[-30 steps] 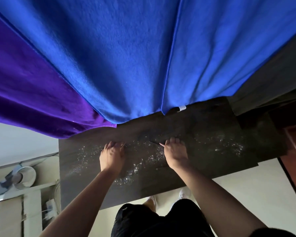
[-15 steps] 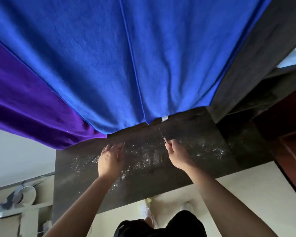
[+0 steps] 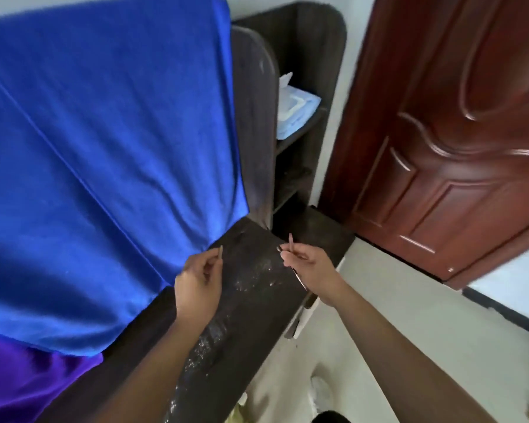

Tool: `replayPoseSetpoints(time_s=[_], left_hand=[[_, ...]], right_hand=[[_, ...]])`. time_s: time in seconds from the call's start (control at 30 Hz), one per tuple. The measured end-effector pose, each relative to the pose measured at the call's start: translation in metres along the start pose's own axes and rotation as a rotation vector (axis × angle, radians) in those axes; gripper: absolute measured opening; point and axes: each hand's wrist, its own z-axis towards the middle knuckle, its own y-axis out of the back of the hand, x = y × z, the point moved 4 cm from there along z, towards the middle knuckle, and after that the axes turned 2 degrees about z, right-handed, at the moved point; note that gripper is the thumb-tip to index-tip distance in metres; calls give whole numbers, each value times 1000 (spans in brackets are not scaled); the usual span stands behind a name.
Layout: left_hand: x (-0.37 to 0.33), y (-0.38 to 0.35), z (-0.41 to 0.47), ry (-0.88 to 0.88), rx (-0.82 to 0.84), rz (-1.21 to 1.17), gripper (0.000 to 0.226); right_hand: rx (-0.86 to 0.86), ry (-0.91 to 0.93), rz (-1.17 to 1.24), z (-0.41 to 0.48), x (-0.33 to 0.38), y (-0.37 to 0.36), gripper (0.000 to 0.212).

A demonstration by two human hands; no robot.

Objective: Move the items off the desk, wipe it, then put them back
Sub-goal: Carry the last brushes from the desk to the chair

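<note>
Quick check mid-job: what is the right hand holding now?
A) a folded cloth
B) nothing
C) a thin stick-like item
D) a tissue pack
C: the right hand pinches a thin stick-like item in its fingertips, over the speckled desk.

text: none legible | labels: none legible | tissue pack [image 3: 297, 114]: print too blurred

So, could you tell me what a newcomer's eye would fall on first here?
The big blue cloth fills the upper left, hanging down to the back edge of the dark desk. Over the desk's dusty, white-speckled top, the left hand pinches a short stick and the right hand a longer stick. A red-brown door stands at the right.
</note>
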Motion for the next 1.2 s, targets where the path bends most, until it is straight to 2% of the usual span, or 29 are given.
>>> replayPoseSetpoints(time_s=[0.1, 0.23, 0.43, 0.53, 0.67, 0.87, 0.93, 1.07, 1.2], left_hand=[[-36, -33, -11, -148, 139, -83, 21], [-93, -84, -49, -181, 376, -234, 22], [-201, -151, -154, -263, 675, -403, 16], [-250, -174, -220, -350, 765, -434, 19], [-315, -211, -317, -459, 852, -473, 25], [-412, -276, -484, -537, 981, -498, 31], [-447, -295, -531, -540, 1034, -513, 28], [-503, -328, -589, -554, 1067, -535, 20], [-535, -369, -611, -578, 1094, -525, 19]], right_hand=[[-202, -20, 55, -54, -2, 48, 12], [-483, -44, 84, -136, -10, 116, 11], [-837, -5, 177, -281, -25, 214, 12], [-964, 16, 207, -353, -38, 261, 12], [-1092, 55, 246, -448, -69, 331, 2], [-1231, 55, 287, -590, -124, 453, 13], [-1291, 65, 318, -631, -133, 490, 5], [-1365, 110, 391, -684, -143, 556, 6], [-1385, 132, 371, -699, -152, 613, 13]])
